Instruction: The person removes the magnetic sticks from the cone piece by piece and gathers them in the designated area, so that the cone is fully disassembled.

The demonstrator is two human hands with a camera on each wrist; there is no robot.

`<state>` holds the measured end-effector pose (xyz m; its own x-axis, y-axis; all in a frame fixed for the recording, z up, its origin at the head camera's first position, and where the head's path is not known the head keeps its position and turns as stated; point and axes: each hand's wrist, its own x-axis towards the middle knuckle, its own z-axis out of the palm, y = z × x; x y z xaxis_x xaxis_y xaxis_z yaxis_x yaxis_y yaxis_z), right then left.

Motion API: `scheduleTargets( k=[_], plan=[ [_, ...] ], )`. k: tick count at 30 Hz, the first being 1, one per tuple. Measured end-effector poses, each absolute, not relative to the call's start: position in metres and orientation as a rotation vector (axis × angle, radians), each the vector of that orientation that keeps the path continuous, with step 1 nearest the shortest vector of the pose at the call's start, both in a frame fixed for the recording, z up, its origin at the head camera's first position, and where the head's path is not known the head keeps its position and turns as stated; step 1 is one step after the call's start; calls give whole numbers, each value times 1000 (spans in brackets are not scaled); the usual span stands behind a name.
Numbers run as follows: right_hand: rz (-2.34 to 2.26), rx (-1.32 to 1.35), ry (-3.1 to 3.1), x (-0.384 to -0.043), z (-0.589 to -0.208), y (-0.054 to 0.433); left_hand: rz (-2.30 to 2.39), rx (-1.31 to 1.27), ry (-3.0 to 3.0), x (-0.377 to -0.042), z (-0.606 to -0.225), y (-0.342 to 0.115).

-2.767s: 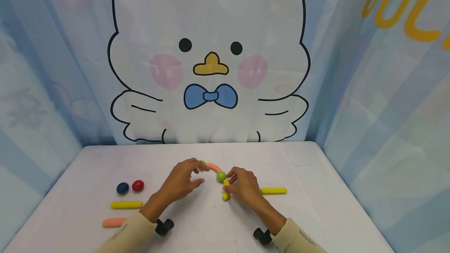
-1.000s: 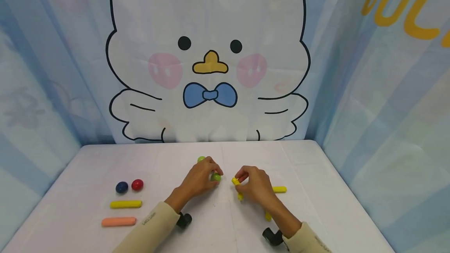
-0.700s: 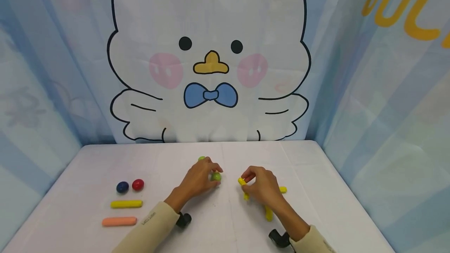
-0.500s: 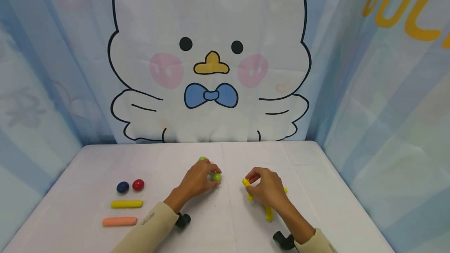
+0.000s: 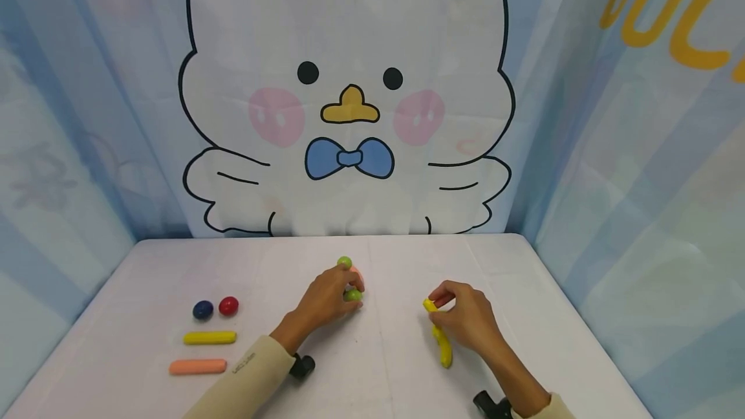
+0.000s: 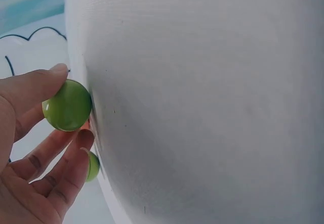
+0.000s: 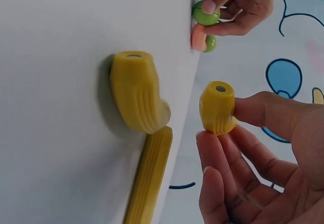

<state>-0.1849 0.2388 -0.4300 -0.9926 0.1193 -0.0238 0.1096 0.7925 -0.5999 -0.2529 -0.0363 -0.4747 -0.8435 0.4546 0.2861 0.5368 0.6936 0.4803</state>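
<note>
My left hand (image 5: 327,295) grips a glossy green ball (image 6: 68,105) between thumb and fingers, low over the white table. A curved orange stick (image 5: 357,272) runs from there to a second green ball (image 5: 345,262) behind the fingers. To the right, my right hand (image 5: 465,315) pinches a short curved yellow stick (image 7: 217,110) with a small metal disc in its end. Just below it, a similar curved yellow stick (image 5: 444,349) lies on the table. In the right wrist view a straight yellow stick (image 7: 151,176) lies beyond that one; my right hand hides it from the head view.
On the left side of the table (image 5: 378,380) sit a dark blue ball (image 5: 203,310) and a red ball (image 5: 229,306). Nearer lie a straight yellow stick (image 5: 209,337) and an orange stick (image 5: 198,366). A printed curtain (image 5: 349,205) hangs behind the table.
My right hand has drawn the curved yellow stick away from the green ball and carried it right. My left hand has shifted right onto the nearer green ball.
</note>
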Motion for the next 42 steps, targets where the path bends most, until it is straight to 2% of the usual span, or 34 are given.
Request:
scheduleTargets(
  k=[25,42],
  plan=[
    [915,-263,-3016,-168,-446,291,-847,-776,-2786,-249,-474,-38],
    [836,-214,-3019,-167,-451,294,-848,-765,-2800,-248,-476,-39]
  ],
)
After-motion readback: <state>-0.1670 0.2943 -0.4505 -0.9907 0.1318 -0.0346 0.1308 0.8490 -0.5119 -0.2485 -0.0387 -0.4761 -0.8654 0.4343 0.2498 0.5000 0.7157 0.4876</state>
